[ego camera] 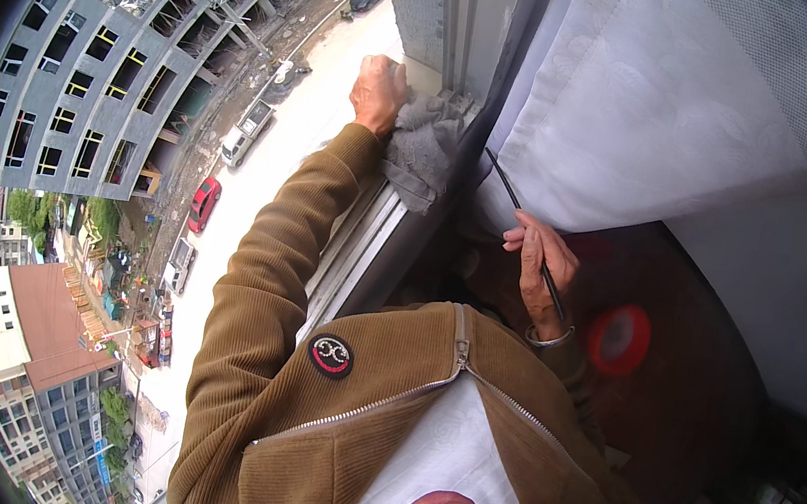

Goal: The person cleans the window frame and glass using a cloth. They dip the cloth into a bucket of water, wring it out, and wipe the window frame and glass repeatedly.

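My left hand [377,94] reaches outside the window, curled at the outer corner of the frame. Its fingers are bent around the edge of a grey cloth [424,145], though the fingertips are hidden. The crumpled cloth drapes over the end of the sliding window track [359,246]. Indoors, my right hand [544,265] pinches a thin black stick [507,178] between thumb and fingers. The stick slants up towards the dark window frame [445,219], its tip close to the white curtain [631,121].
Below the window, a pale road [268,182] with parked vehicles, including a red car [204,205], runs far down past an unfinished grey building [83,92]. Right of me stands a dark red surface [694,348] with a red ring-shaped object [619,339], blurred. A concrete wall edge [414,11] rises beside the frame.
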A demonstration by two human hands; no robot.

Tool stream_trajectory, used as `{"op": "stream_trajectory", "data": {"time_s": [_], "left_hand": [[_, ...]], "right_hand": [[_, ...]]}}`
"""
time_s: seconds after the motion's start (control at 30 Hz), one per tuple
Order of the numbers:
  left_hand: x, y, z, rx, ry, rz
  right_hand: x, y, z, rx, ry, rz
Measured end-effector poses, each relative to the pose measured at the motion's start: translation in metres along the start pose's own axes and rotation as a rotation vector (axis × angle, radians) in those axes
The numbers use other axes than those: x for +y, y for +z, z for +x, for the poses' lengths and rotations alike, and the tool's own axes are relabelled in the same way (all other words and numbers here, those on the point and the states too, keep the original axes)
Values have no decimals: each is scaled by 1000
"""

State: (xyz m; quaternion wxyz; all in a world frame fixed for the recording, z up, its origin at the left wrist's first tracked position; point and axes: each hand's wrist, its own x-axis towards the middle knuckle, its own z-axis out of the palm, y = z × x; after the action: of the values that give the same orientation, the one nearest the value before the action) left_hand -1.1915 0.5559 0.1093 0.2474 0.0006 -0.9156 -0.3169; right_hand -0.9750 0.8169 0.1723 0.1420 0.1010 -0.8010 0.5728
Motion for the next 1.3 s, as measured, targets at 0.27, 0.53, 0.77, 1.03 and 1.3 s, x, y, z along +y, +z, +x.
{"op": "stream_trajectory", "data": {"time_s": [0.27,0.53,0.77,1.03,1.3], "left_hand": [[27,-60,-25,-446,334,-154],[32,-72,-69,-380,512,169],[53,-13,-22,-252,528,263],[86,-19,-15,-398,414,395],[61,-31,-8,-480,701,531]], "right_hand": [[4,1,0,12,22,9],[5,0,-2,-20,34,9],[-1,-3,2,-39,34,-31],[-9,-4,5,-81,27,-22],[-1,-2,6,-69,-34,-25]]}}
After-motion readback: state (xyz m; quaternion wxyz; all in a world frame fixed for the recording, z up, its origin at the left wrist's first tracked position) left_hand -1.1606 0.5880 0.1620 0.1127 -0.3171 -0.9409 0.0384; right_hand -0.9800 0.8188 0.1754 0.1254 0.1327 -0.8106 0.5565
